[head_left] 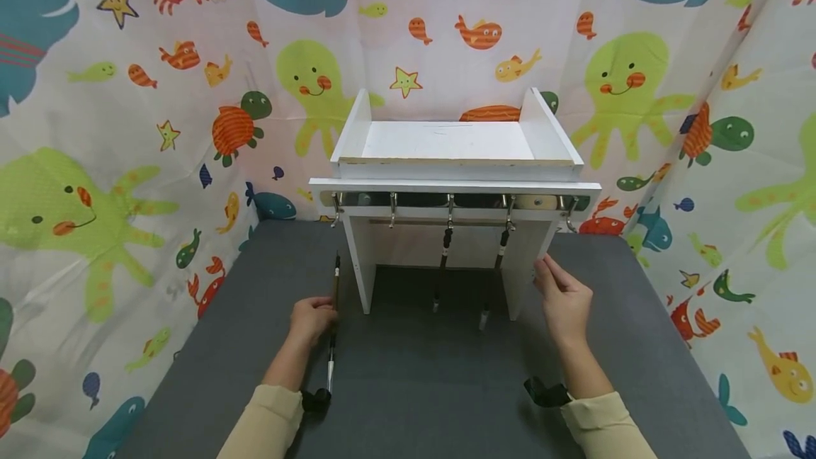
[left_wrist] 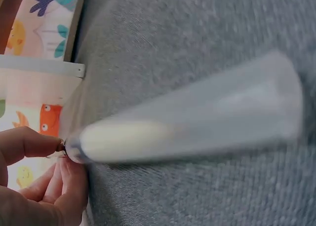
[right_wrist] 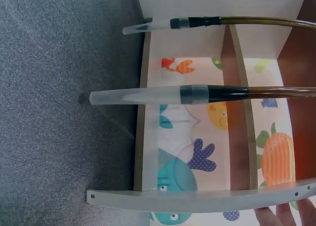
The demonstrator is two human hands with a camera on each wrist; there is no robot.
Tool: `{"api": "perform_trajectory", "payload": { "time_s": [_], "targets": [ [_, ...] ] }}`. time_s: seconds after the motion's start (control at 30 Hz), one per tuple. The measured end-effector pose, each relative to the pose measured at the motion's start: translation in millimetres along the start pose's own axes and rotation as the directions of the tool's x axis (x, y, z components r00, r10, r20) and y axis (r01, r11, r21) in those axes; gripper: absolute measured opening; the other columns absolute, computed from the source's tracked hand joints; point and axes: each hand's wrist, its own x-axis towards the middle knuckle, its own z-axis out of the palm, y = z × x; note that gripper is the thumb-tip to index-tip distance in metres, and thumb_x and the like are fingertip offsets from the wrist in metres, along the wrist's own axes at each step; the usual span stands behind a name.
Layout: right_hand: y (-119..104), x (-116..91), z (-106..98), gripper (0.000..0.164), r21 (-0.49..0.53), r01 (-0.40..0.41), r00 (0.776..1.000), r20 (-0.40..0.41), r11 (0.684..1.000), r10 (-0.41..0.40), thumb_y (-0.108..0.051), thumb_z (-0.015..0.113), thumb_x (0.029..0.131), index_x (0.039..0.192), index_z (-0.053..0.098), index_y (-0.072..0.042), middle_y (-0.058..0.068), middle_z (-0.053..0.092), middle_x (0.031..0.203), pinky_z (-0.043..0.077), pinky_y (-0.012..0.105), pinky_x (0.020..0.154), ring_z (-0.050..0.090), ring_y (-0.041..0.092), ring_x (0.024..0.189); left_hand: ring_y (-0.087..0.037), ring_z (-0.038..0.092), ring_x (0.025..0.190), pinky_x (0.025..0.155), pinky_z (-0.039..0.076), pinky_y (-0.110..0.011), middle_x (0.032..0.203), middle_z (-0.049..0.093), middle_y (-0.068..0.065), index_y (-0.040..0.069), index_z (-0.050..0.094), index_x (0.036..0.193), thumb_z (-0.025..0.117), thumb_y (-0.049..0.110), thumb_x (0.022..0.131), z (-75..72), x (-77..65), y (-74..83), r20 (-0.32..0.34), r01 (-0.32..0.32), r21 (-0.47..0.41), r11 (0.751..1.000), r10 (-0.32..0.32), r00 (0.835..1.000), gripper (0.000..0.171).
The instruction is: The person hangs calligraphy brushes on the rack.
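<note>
My left hand (head_left: 312, 321) pinches a calligraphy brush (head_left: 331, 367) left of the white shelf rack, holding it upright with its tip down. A translucent cap (left_wrist: 197, 120) covers the bristles, large and blurred in the left wrist view. My right hand (head_left: 566, 307) is at the outer side of the rack's right panel (head_left: 525, 285), fingertips against it. Two more brushes, a thinner one (head_left: 443, 261) and a thicker one (head_left: 494, 282), hang tip down from hooks under the white rack (head_left: 455, 185). Both wear translucent caps, seen side-on in the right wrist view.
Several metal hooks line the rack's front rail, with no brush on the two left ones or the far-right one. An upper tray (head_left: 446, 139) tops the rack. The grey tabletop (head_left: 421, 388) lies below, and a sea-animal curtain (head_left: 395, 41) surrounds it.
</note>
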Motion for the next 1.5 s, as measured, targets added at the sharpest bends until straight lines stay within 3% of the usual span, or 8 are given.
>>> {"api": "perform_trajectory", "payload": {
  "time_s": [0.17, 0.4, 0.6, 0.8, 1.0, 1.27, 1.4, 1.5],
  "targets": [
    [-2.3, -1.1, 0.5, 0.033, -0.007, 0.002, 1.000, -0.007, 1.000, -0.002, -0.018, 0.070, 0.097, 0.126, 0.069, -0.001, 0.013, 0.069, 0.123, 0.056, 0.019, 0.079, 0.072, -0.001, 0.092, -0.026, 0.070, 0.096, 0.075, 0.059, -0.035, 0.122, 0.068, -0.027, -0.005, 0.065, 0.127, 0.068, -0.004, 0.084, -6.9, -4.3, 4.7, 0.041, 0.018, -0.102, 0.995, -0.014, 0.999, 0.043],
    [-2.7, -1.7, -0.3, 0.035, -0.014, 0.000, 1.000, -0.006, 1.000, 0.000, -0.019, 0.070, 0.097, 0.127, 0.069, -0.001, 0.015, 0.068, 0.125, 0.056, 0.019, 0.080, 0.072, -0.001, 0.092, -0.024, 0.067, 0.100, 0.083, 0.059, -0.036, 0.128, 0.061, -0.027, -0.005, 0.059, 0.136, 0.066, -0.007, 0.088, -18.1, -10.4, 20.9, 0.088, 0.031, -0.202, 0.979, -0.013, 0.996, 0.048],
    [-1.3, -4.0, -1.3, 0.035, -0.023, -0.010, 1.000, -0.003, 1.000, 0.010, -0.020, 0.069, 0.097, 0.128, 0.068, -0.002, 0.015, 0.068, 0.124, 0.056, 0.019, 0.079, 0.072, -0.002, 0.091, -0.032, 0.062, 0.115, 0.086, 0.058, -0.032, 0.133, 0.057, -0.024, 0.002, 0.057, 0.136, 0.064, -0.004, 0.093, -24.4, -19.5, 25.8, 0.050, -0.063, -0.202, 0.977, 0.075, 0.996, 0.043],
    [0.6, -3.7, -1.0, 0.037, -0.015, 0.016, 1.000, 0.021, 1.000, -0.016, -0.019, 0.069, 0.098, 0.129, 0.066, 0.002, 0.018, 0.066, 0.127, 0.056, 0.017, 0.079, 0.070, -0.005, 0.091, -0.038, 0.064, 0.121, 0.093, 0.057, -0.049, 0.135, 0.060, -0.025, 0.005, 0.046, 0.137, 0.062, -0.004, 0.097, -30.5, -31.8, 30.7, 0.068, -0.133, -0.334, 0.933, 0.165, 0.984, 0.044],
    [-0.1, -3.3, -2.3, 0.036, -0.024, 0.032, 0.999, 0.019, 0.999, -0.032, -0.018, 0.068, 0.098, 0.129, 0.066, 0.002, 0.021, 0.066, 0.127, 0.056, 0.017, 0.079, 0.069, -0.006, 0.091, -0.030, 0.069, 0.115, 0.092, 0.059, -0.045, 0.125, 0.068, -0.013, 0.013, 0.050, 0.142, 0.062, -0.004, 0.097, -32.4, -43.0, 39.5, 0.072, -0.222, -0.327, 0.918, 0.259, 0.963, 0.050],
    [4.0, -1.7, -3.5, 0.037, -0.032, 0.016, 1.000, 0.023, 0.999, -0.016, -0.020, 0.068, 0.098, 0.129, 0.066, 0.000, 0.021, 0.066, 0.127, 0.055, 0.016, 0.078, 0.069, -0.006, 0.093, -0.029, 0.070, 0.113, 0.090, 0.059, -0.039, 0.122, 0.070, -0.013, 0.014, 0.055, 0.139, 0.063, -0.002, 0.098, -39.4, -68.8, 52.4, 0.024, -0.339, -0.323, 0.884, 0.366, 0.930, 0.045],
    [5.2, -0.5, -3.7, 0.037, -0.026, 0.022, 0.999, 0.025, 0.999, -0.022, -0.019, 0.068, 0.098, 0.129, 0.066, 0.001, 0.020, 0.066, 0.127, 0.055, 0.015, 0.077, 0.069, -0.006, 0.093, -0.025, 0.071, 0.110, 0.090, 0.059, -0.038, 0.122, 0.070, -0.012, 0.015, 0.055, 0.139, 0.064, 0.001, 0.098, -42.2, -80.8, 58.6, 0.016, -0.397, -0.307, 0.865, 0.422, 0.907, 0.044],
    [4.7, -0.2, -3.2, 0.037, -0.024, 0.024, 1.000, 0.020, 0.999, -0.023, -0.019, 0.068, 0.098, 0.129, 0.066, 0.001, 0.021, 0.065, 0.127, 0.056, 0.016, 0.078, 0.069, -0.007, 0.092, -0.023, 0.073, 0.107, 0.088, 0.059, -0.039, 0.120, 0.071, -0.012, 0.013, 0.055, 0.139, 0.066, 0.002, 0.097, -42.7, -89.6, 63.5, 0.010, -0.445, -0.317, 0.838, 0.472, 0.882, 0.045]
  ]
}}
